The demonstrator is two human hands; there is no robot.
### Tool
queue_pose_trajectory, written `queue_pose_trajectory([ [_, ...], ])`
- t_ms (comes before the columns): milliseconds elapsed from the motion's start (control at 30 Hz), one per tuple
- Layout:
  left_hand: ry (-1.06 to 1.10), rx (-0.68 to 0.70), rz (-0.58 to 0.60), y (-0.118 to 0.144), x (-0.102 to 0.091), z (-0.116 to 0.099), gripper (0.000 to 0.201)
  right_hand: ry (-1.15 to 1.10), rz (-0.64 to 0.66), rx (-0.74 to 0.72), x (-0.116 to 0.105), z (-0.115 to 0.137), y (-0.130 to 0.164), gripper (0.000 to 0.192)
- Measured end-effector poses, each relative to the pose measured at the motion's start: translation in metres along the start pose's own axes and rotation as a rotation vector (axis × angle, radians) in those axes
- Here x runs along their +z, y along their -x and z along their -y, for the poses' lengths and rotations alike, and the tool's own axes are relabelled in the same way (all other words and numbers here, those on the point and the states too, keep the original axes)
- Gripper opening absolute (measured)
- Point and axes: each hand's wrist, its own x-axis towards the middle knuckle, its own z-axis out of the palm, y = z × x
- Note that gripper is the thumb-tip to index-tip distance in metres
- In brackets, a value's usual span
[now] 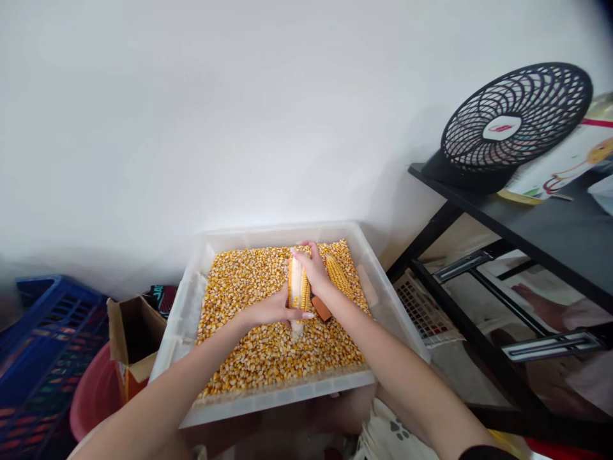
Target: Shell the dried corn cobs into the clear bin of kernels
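An ear of corn [297, 287], partly stripped so that a pale strip of bare cob shows along it, is held over a white plastic bin [268, 399] of loose corn kernels [244, 287]. My left hand [275, 308] wraps its lower part, thumb across the front. Around the upper end my right hand [312, 265] is closed, its thumb on the bare strip. Another ear of corn [338, 276], full of kernels, lies on the kernels to the right. Beside my right wrist is a small orange-brown block [320, 308], partly hidden.
Left of the bin stand an open cardboard box [136, 335], a red basin [96, 390] and a blue crate [48, 338]. At the right, a black table [541, 230] carries a black fan [517, 121] and a printed bag [565, 163]. A white wall rises behind the bin.
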Motion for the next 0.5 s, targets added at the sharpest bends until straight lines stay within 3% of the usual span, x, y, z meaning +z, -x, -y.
queue_pose_trajectory([
  [233,0.146,-0.004,0.135,0.0046,-0.0049,-0.0024,0.080,-0.011,0.055,0.036,-0.0018,0.0056,0.0016,0.046],
  [500,-0.003,-0.029,0.013,0.0007,0.0018,0.0015,0.079,-0.013,-0.006,0.000,-0.0028,0.0060,0.0005,0.045],
])
